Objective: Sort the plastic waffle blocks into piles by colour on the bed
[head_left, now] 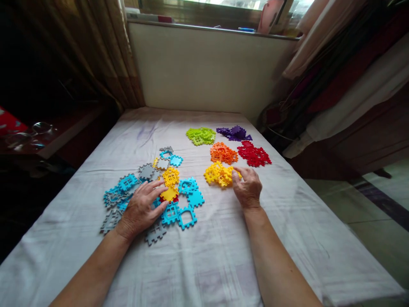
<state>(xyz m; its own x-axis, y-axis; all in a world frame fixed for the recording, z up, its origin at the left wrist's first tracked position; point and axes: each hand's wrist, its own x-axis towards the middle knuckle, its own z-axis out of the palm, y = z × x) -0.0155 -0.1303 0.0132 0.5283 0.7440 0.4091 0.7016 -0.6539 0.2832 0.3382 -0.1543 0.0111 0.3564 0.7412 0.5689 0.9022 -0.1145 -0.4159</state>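
Flat plastic interlocking tiles lie on a white sheet (204, 256). My left hand (140, 209) rests flat, fingers spread, on a mixed heap of blue and grey tiles (188, 198), its fingertips touching a yellow tile (169, 194). My right hand (247, 187) sits with fingers curled at the right edge of the yellow pile (219, 174), touching it. Sorted piles lie beyond: green (201, 135), purple (234, 133), orange (223, 153) and red (254, 154).
The sheet covers a bed that runs to a pale wall (207, 68) under a window ledge. Curtains hang at left (105, 55) and clothes at right (345, 64). A dark side table with a glass (43, 128) stands left. Tiled floor (377, 213) lies right.
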